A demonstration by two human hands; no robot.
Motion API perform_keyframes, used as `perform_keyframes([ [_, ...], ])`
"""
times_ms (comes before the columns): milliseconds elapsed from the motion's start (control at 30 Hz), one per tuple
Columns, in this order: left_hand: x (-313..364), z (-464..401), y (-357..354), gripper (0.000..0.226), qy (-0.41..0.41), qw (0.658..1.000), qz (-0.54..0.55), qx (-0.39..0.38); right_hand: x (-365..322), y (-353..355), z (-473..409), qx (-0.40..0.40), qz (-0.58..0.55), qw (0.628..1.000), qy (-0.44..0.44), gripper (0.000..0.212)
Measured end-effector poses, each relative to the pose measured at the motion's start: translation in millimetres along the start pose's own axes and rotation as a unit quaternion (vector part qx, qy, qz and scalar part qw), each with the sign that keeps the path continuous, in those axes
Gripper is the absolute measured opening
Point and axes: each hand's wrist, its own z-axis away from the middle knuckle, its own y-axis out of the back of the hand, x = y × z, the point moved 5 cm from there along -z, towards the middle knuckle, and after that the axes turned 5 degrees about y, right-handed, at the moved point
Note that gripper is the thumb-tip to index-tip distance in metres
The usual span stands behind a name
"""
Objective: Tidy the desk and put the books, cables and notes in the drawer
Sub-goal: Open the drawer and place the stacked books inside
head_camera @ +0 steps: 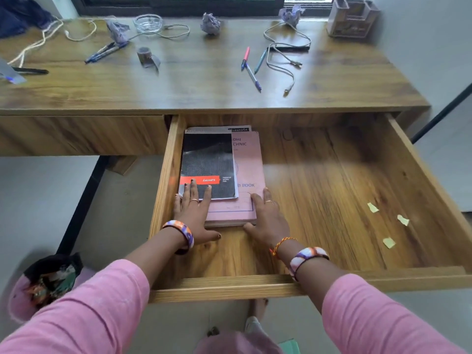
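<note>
A stack of books is seen in the left rear corner of the open drawer (pixel 332 175), a black spiral pad (pixel 208 164) laid on a pink record book (pixel 249 169). The left hand (pixel 194 215) is pressed flat on the pad's near edge, fingers straight and slightly spread; the right hand (pixel 265 215) is laid against the pink book's near right corner, fingers extended. Three yellow note scraps (pixel 389 242) are scattered on the drawer floor. Cables (pixel 286 51), pens (pixel 251 72) and crumpled paper (pixel 210 23) are left on the surface (pixel 191 80).
</note>
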Motion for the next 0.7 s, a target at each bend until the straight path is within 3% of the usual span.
perform_keyframes([
  [100,17,16,14,0.117,-0.051,0.998,0.0,-0.029,-2,6,-1,-0.026,0.012,1.0,0.004,0.072],
  [200,48,44,24,0.107,-0.142,0.98,0.011,-0.137,-4,15,-3,-0.098,0.04,0.994,-0.005,0.068],
  [267,69,68,23,0.1,-0.179,0.955,-0.015,-0.236,-12,30,3,-0.162,0.095,0.982,0.015,0.056],
  [333,87,88,13,0.094,-0.204,0.934,-0.073,-0.284,-25,50,17,-0.238,0.129,0.962,0.038,0.038],
  [500,108,96,-6,0.047,-0.271,0.936,-0.059,-0.219,-21,72,67,-0.472,0.108,0.875,-0.009,0.043],
  [567,110,93,-4,0.039,-0.298,0.93,-0.065,-0.207,-17,77,82,-0.491,0.126,0.862,-0.006,0.049],
  [700,109,80,-2,0.038,-0.309,0.928,-0.063,-0.197,-19,84,90,-0.434,0.185,0.881,0.041,0.051],
])
